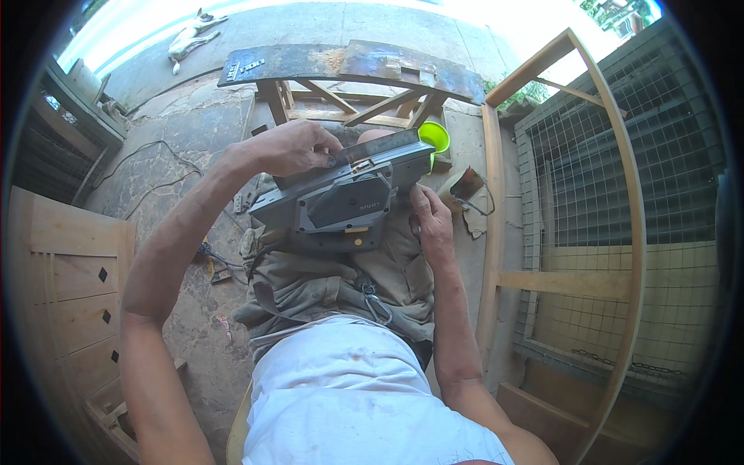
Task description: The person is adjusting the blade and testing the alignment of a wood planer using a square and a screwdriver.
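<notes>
Across my lap rests a grey and black electric planer [345,205], tilted, its long flat sole facing up and away from me. My left hand [298,149] reaches over the sole near the middle. Its fingers are pinched together there, and whatever they hold is too small and dark to make out. At the planer's right end is my right hand [432,221], its fingers curled and its thumb against the tool's lower edge. Part of that grip is hidden by the tool body. Khaki trousers [310,287] lie bunched under the planer.
A worn wooden bench [310,62] stands ahead, with a bright green bucket [434,137] at its right. A tall wooden frame [570,285] leans by a wire-mesh cage [620,170]. At left are a panelled wooden piece [74,287] and a cord [159,143]. A dog [190,39] lies beyond.
</notes>
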Demonstrator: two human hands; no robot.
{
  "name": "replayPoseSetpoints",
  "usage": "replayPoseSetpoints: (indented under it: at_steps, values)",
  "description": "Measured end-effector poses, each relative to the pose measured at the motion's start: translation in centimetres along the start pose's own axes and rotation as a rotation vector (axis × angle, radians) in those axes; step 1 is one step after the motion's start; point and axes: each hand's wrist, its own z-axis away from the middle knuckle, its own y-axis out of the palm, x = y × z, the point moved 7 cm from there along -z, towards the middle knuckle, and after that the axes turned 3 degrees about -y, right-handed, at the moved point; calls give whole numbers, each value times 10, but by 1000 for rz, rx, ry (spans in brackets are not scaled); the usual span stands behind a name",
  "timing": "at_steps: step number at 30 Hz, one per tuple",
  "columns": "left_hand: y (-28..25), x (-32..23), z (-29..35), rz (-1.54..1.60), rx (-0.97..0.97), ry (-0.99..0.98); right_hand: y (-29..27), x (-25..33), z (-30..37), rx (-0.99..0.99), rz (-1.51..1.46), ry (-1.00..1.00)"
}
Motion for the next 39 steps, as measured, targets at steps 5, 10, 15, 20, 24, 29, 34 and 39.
replayPoseSetpoints:
  at_steps: [5, 10, 15, 20, 24, 29, 34, 39]
  values:
    - [0, 2, 0, 0, 6, -7, -1, -3, 0, 4, 7, 10]
    - [-2, -1, -2, -19, 31, -40, -1, -3, -1, -2, -1, -10]
    - [-1, 4, -3, 9, 17, -11, 1, -3, -1, -6, -3, -1]
    - [-1, 1, -1, -11, -2, 13, 0, -1, -1, -2, 10, 1]
    - [1, 1, 2, -13, -91, 105, -2, -3, -1, 3, -2, 20]
    - [-4, -19, 13, -84, -174, 133, -10, -12, 1, -18, 56, 48]
    - [8, -10, 19, 78, -228, -58, -8, -10, 0, -7, 36, 89]
    - [5, 5, 18, 145, -290, -84, -5, -3, -4, 15, 30, 132]
